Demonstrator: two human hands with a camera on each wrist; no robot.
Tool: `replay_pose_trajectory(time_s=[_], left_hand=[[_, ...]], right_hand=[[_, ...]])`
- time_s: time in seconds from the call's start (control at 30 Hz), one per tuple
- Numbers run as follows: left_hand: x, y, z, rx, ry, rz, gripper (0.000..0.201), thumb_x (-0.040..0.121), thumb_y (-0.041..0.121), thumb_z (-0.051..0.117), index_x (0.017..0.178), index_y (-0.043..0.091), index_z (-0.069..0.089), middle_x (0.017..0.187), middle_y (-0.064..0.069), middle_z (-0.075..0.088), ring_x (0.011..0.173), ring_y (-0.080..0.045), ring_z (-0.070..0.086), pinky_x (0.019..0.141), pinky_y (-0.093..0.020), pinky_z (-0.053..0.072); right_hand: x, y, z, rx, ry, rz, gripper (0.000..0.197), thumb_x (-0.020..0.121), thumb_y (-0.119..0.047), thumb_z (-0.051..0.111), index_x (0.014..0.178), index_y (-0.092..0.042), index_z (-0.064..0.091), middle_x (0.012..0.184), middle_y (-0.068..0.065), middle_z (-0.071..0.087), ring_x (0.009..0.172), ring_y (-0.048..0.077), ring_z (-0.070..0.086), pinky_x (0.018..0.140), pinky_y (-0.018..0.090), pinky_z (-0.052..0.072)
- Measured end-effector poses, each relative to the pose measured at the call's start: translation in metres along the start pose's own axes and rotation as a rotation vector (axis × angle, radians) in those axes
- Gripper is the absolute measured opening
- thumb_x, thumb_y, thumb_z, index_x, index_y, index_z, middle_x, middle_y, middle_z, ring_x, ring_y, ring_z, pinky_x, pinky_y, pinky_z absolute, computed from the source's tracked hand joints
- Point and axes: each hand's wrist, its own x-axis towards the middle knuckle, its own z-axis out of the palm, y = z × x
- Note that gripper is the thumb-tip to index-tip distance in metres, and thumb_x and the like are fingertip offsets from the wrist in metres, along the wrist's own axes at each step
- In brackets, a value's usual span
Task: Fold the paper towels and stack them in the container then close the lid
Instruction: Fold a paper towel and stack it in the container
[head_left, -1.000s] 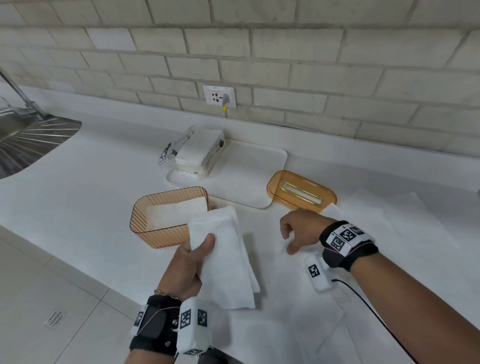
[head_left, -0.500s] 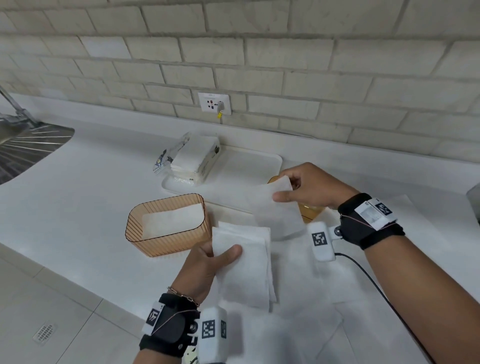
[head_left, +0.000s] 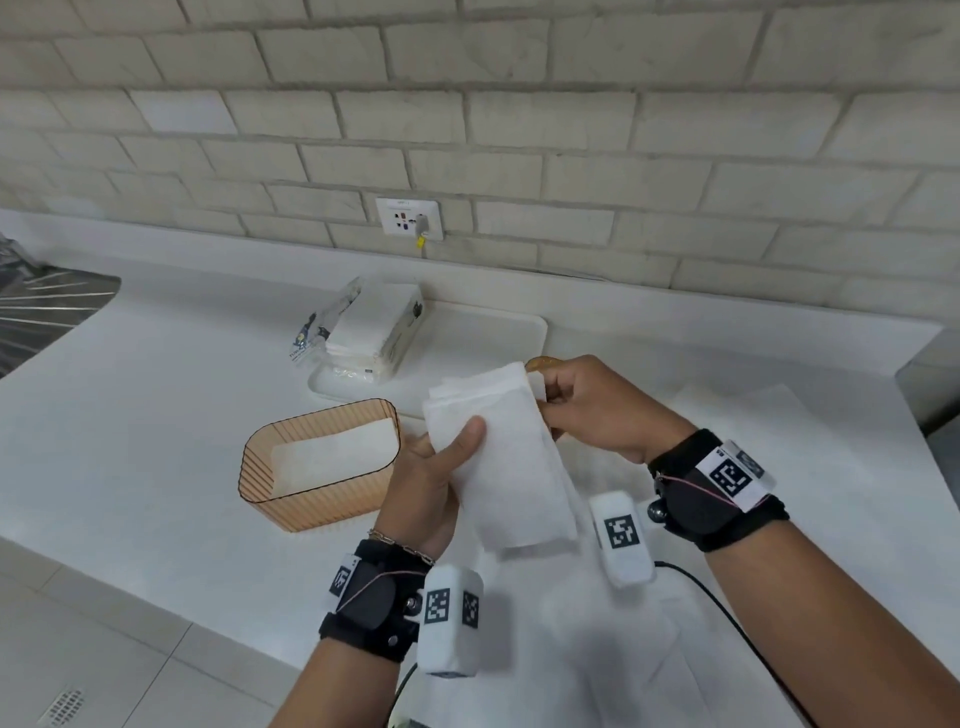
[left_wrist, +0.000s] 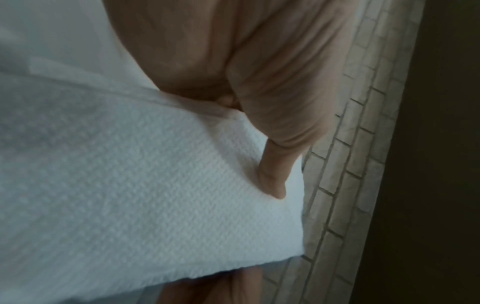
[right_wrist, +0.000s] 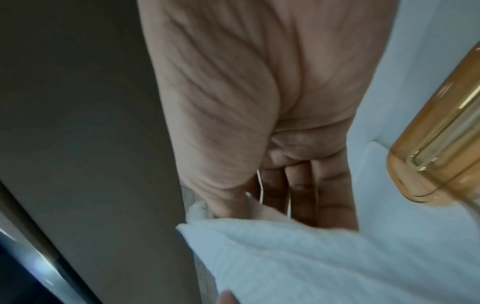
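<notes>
Both hands hold a stack of folded white paper towels (head_left: 506, 457) above the counter, just right of the orange ribbed container (head_left: 317, 465). My left hand (head_left: 441, 462) grips its left edge, thumb (left_wrist: 272, 176) pressed on top of the towels (left_wrist: 145, 185). My right hand (head_left: 582, 405) pinches the stack's far end; the towels (right_wrist: 324, 261) show below its fingers. One folded towel (head_left: 332, 457) lies flat inside the container. The orange lid (right_wrist: 441, 148) lies behind my right hand, mostly hidden in the head view.
A white tray (head_left: 488, 343) at the back carries an opened pack of paper towels (head_left: 371, 327). Loose unfolded towels (head_left: 753, 421) lie on the counter to the right and near the front edge. A steel sink drainer (head_left: 47, 306) is far left.
My right hand picked up another folded towel and brought it onto the stack in my left hand. The stack has risen off the counter and both hands now hold it.
</notes>
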Motion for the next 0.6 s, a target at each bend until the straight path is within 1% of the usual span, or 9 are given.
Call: replay_pose_trajectory(time_s=[0.07,0.13,0.2,0.23,0.3,0.37,0.43,0.5,0.6], left_hand=[[0.002,-0.005,0.002,-0.063,0.006,-0.023,0.035,0.099,0.016,0.068,0.130,-0.001,0.068,0.137,-0.027,0.065,0.130,-0.044,0.061,0.111,-0.060,0.048],[0.004,-0.010,0.001,-0.110,0.016,-0.009,0.038,0.100,0.014,0.068,0.136,0.001,0.064,0.140,-0.027,0.063,0.133,-0.045,0.059,0.114,-0.066,0.042],[0.007,-0.016,-0.002,-0.132,0.062,0.027,0.040,0.096,0.009,0.070,0.136,0.009,0.064,0.140,-0.023,0.064,0.132,-0.044,0.059,0.112,-0.066,0.043],[0.009,-0.018,-0.003,-0.149,0.072,0.043,0.045,0.095,0.006,0.071,0.138,0.012,0.062,0.140,-0.021,0.065,0.132,-0.043,0.060,0.111,-0.066,0.045],[0.009,-0.022,-0.008,-0.181,0.075,0.061,0.062,0.091,0.001,0.073,0.147,0.020,0.054,0.141,-0.016,0.065,0.130,-0.039,0.062,0.109,-0.063,0.048],[0.008,-0.025,-0.013,-0.146,0.142,0.053,0.072,0.083,-0.003,0.079,0.145,0.025,0.055,0.135,-0.013,0.070,0.123,-0.035,0.068,0.105,-0.056,0.053],[0.004,-0.027,-0.018,0.063,0.218,0.058,0.061,0.074,-0.003,0.086,0.129,0.020,0.069,0.121,-0.016,0.076,0.108,-0.033,0.075,0.091,-0.049,0.060],[0.000,-0.032,-0.022,0.330,0.231,0.076,0.037,0.072,0.000,0.090,0.105,0.013,0.078,0.104,-0.015,0.080,0.092,-0.032,0.078,0.077,-0.042,0.063],[0.002,-0.046,-0.030,0.534,0.207,0.096,0.020,0.075,0.003,0.091,0.089,0.011,0.081,0.090,-0.010,0.081,0.080,-0.024,0.076,0.072,-0.038,0.063]], right_hand=[[-0.004,0.008,0.004,0.080,0.007,0.079,0.047,0.098,-0.056,0.057,0.097,-0.014,0.079,0.096,0.007,0.076,0.087,0.018,0.070,0.089,0.039,0.060],[-0.013,0.023,0.006,0.177,-0.025,0.138,0.047,0.089,-0.070,0.054,0.097,-0.030,0.078,0.098,-0.007,0.077,0.094,0.012,0.068,0.090,0.032,0.056],[-0.026,0.044,0.009,0.193,-0.079,0.164,0.026,0.086,-0.045,0.079,0.107,-0.030,0.076,0.107,-0.010,0.079,0.104,0.013,0.073,0.094,0.031,0.057],[-0.031,0.057,0.009,0.159,-0.076,0.181,0.036,0.081,-0.031,0.088,0.113,-0.022,0.076,0.112,-0.005,0.080,0.107,0.016,0.075,0.096,0.035,0.059],[-0.042,0.078,0.013,0.135,0.005,0.196,0.039,0.077,-0.020,0.092,0.112,-0.011,0.076,0.111,0.001,0.081,0.105,0.021,0.077,0.097,0.041,0.061],[-0.050,0.092,0.016,0.260,0.139,0.190,0.033,0.082,-0.019,0.088,0.112,-0.010,0.077,0.111,0.003,0.081,0.108,0.025,0.076,0.097,0.037,0.060],[-0.054,0.102,0.016,0.447,0.246,0.197,0.034,0.086,-0.017,0.083,0.119,-0.008,0.075,0.116,0.007,0.079,0.114,0.027,0.074,0.098,0.035,0.058],[-0.054,0.109,0.018,0.541,0.298,0.187,0.038,0.086,-0.019,0.081,0.121,-0.007,0.074,0.119,0.011,0.078,0.115,0.029,0.073,0.102,0.040,0.055],[-0.050,0.115,0.023,0.491,0.310,0.212,0.035,0.085,-0.023,0.085,0.116,-0.013,0.074,0.115,0.008,0.079,0.112,0.026,0.073,0.097,0.035,0.056]])
